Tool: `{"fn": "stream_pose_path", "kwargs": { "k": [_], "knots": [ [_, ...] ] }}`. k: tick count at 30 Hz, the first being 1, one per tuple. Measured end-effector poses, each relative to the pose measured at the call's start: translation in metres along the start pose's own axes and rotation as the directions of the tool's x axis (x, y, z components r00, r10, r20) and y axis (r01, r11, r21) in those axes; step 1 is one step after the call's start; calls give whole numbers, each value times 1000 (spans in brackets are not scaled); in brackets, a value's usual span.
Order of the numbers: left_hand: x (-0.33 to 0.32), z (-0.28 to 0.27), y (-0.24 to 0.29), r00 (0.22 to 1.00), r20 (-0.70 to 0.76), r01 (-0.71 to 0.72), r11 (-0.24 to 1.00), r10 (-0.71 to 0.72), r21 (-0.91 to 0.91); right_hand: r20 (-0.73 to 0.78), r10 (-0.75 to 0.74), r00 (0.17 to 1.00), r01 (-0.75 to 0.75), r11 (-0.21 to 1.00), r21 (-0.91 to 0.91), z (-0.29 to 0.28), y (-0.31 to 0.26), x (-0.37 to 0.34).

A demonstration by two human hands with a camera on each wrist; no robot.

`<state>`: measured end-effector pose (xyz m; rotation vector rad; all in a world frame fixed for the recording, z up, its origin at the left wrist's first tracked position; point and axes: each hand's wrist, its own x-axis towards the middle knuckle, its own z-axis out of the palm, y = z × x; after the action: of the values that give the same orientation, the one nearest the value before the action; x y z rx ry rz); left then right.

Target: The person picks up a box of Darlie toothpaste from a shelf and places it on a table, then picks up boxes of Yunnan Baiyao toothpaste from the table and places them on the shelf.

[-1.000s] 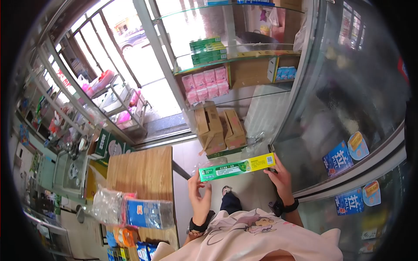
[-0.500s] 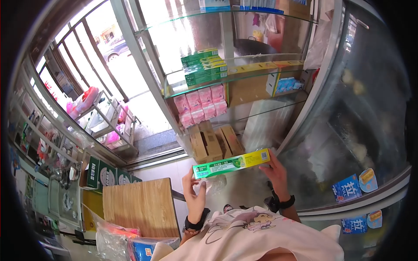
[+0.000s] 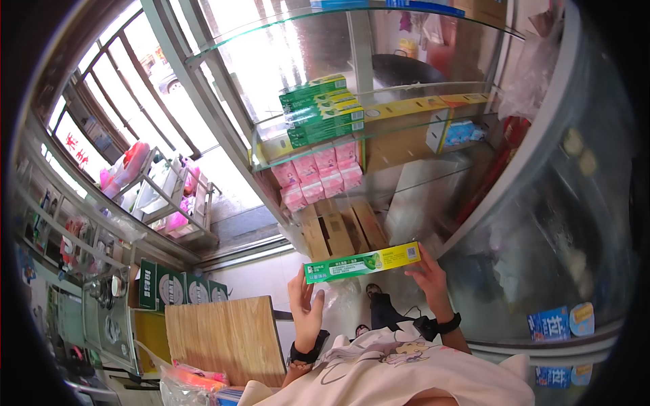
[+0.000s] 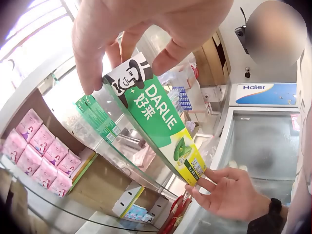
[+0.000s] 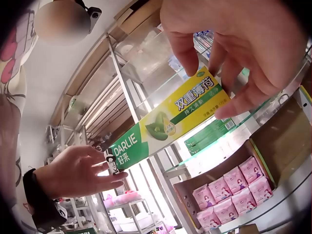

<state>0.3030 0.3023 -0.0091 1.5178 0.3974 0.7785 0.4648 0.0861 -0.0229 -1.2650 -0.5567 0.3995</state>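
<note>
A long green and yellow Darlie toothpaste box [image 3: 362, 262] is held level in front of the body. My left hand [image 3: 307, 314] pinches its green end, with the thumb on one side and fingers on the other in the left wrist view. At the yellow end, my right hand [image 3: 431, 284] grips it between thumb and fingers [image 5: 234, 105]. Beyond it, similar green toothpaste boxes [image 3: 321, 111] are stacked on a glass shelf [image 3: 261, 159].
Pink packs [image 3: 315, 176] line the shelf below the toothpaste stack. Cardboard boxes [image 3: 342, 230] stand on the floor under it. A wooden tabletop [image 3: 223, 335] lies to the left, and a glass-topped freezer [image 3: 535, 271] curves along the right.
The head view has shifted, bringing the shelves nearer and the tabletop lower. Both hands keep hold of the toothpaste box, which stays in front of the body.
</note>
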Motion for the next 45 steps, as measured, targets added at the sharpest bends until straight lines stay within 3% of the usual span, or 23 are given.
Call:
{"fn": "stream_pose_path", "kwargs": {
  "k": [7,9,11,14,16,17,19,20,25,29,31,35,39,43,45],
  "knots": [
    [76,12,16,998,-60,32,997,-36,-64,55,-97,994,91,991,95,-4,14,102],
    [107,8,10,996,-87,8,999,-12,-43,99,-30,995,20,995,100,-8,-1,139],
    [146,11,24,999,-36,-26,999,25,-28,208,-242,948,296,911,-288,-8,-22,186],
    [209,19,46,989,7,-145,987,145,-65,232,-314,921,354,922,-157,-6,-46,253],
    [252,21,60,974,47,-225,974,224,19,360,-650,669,743,564,-361,-10,-60,301],
    [273,23,67,965,68,-256,966,252,47,359,-650,670,742,566,-361,-9,-68,320],
    [315,27,75,945,127,-316,942,302,115,269,-432,861,481,864,-152,-3,-83,356],
    [324,30,77,965,109,-249,963,238,99,278,-427,861,477,867,-146,-3,-83,370],
    [399,30,51,937,147,-342,913,316,224,325,-343,881,440,847,-300,-5,-69,435],
    [428,32,36,964,129,-254,950,233,181,353,-347,869,426,888,-174,-7,-20,479],
    [446,33,25,972,121,-225,948,202,225,324,-181,929,304,872,-384,-3,-24,486],
    [461,24,6,986,132,-131,956,99,261,303,-193,933,298,887,-354,1,-10,502],
    [466,21,-5,994,107,6,966,-35,260,193,-256,947,319,811,-490,7,-8,512],
    [472,17,-15,994,108,-10,982,-10,189,175,-248,953,303,735,-607,14,-26,510],
    [472,17,-12,995,72,47,973,-65,225,197,-247,949,316,691,-650,13,-24,519]
  ]
}}
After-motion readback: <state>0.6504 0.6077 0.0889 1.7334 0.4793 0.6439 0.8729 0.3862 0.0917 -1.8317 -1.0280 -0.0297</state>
